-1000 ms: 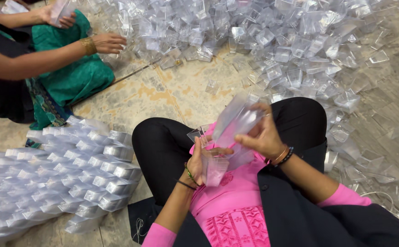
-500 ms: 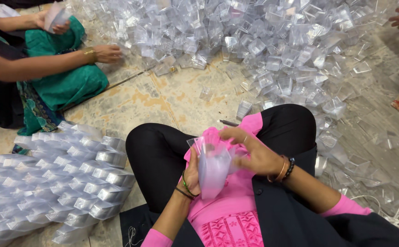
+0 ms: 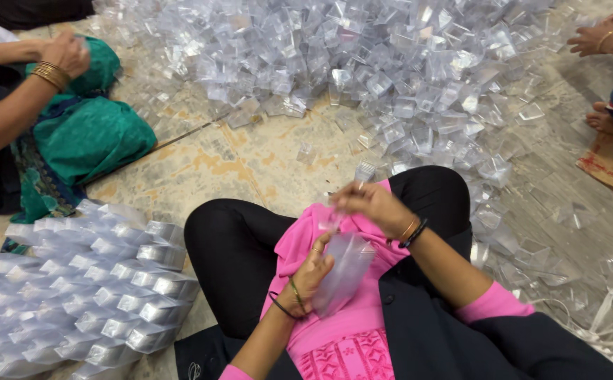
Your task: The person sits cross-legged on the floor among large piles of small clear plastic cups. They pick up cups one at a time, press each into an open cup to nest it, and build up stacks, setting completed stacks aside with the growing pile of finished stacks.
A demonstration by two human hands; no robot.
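I sit cross-legged on the floor in black trousers and a pink top. My left hand [image 3: 312, 273] grips a stack of nested clear plastic boxes [image 3: 345, 271] against my lap. My right hand [image 3: 368, 203] hovers just above it near my knee, fingers pinched on a small clear plastic piece [image 3: 362, 174] that is hard to make out. A large heap of loose clear plastic boxes [image 3: 391, 77] spreads across the floor beyond my knees.
Rows of stacked clear boxes [image 3: 88, 281] lie at my left. A person in green [image 3: 81, 134] sits at the upper left, hands together. Another person's hand [image 3: 605, 35] and foot [image 3: 605, 119] are at the upper right beside brown cardboard [image 3: 612, 165]. White cord [image 3: 602, 327] lies at the right.
My right hand has lifted off the stack toward my knee and the heap. The stack in my left hand has dropped lower on my lap. The person in green has drawn both hands together.
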